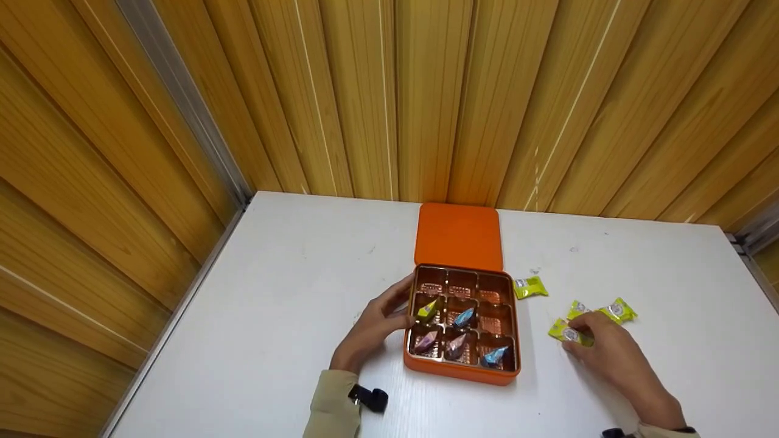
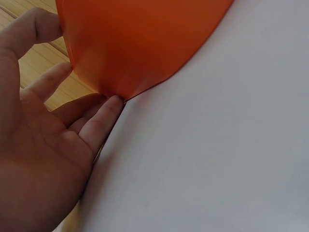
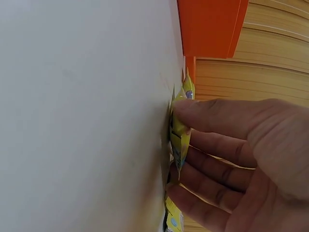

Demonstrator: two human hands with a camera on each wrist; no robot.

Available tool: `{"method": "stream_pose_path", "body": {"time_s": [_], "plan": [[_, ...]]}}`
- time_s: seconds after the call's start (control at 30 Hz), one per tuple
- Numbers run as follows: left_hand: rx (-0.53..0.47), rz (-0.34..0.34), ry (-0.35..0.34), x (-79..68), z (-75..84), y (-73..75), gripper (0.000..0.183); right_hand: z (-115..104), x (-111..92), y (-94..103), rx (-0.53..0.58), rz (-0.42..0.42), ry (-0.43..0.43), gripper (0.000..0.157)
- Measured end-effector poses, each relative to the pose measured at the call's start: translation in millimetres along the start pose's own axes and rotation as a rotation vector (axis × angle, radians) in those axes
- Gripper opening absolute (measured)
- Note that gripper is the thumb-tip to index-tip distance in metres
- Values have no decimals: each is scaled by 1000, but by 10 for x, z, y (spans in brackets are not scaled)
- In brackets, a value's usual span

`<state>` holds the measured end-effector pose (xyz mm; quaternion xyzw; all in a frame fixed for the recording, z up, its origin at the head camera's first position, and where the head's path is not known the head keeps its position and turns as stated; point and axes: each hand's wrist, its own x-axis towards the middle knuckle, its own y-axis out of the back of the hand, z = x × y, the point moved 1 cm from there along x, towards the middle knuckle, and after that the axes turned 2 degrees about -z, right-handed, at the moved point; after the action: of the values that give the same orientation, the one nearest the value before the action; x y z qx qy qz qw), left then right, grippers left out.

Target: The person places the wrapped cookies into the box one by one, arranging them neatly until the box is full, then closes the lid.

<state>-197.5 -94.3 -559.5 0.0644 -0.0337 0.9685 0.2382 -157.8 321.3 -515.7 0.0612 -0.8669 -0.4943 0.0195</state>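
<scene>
An orange tin box (image 1: 462, 375) stands with its lid (image 1: 459, 236) folded back behind it. My left hand (image 1: 375, 328) rests against the box's left side, thumb at the rim; the left wrist view shows fingertips touching the orange wall. My right hand (image 1: 614, 359) pinches a yellow-green wrapped candy (image 3: 179, 137) between thumb and fingers, low over the table right of the box. Inside the divided tray, a yellow-green candy (image 1: 428, 311) and a blue candy (image 1: 464, 317) occupy the middle row. Two pink candies and another blue candy (image 1: 496, 356) lie in the front row.
Loose yellow-green candies lie on the white table (image 1: 274, 340): one (image 1: 531, 287) beside the box's right wall, another (image 1: 619, 310) behind my right hand, and one (image 1: 578, 308) partly hidden by its fingers. Wood-patterned panels (image 1: 365, 103) rise behind the table and along its left.
</scene>
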Motion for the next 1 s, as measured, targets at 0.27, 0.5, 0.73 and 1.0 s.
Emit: {"method": "stream_pose_path", "body": {"time_s": [0.27, 0.5, 0.73, 1.0], "plan": [[-3, -15, -24, 6, 3, 0, 82, -8, -15, -2, -7, -4, 33, 33], [-15, -21, -34, 10, 8, 3, 83, 13, -10, 43, 27, -50, -2, 45], [-25, -25, -39, 9, 19, 3, 84, 3, -5, 53, 12, -54, -23, 34], [-28, -10, -16, 6, 14, -2, 84, -30, -18, 45, 4, -27, -36, 29]]}}
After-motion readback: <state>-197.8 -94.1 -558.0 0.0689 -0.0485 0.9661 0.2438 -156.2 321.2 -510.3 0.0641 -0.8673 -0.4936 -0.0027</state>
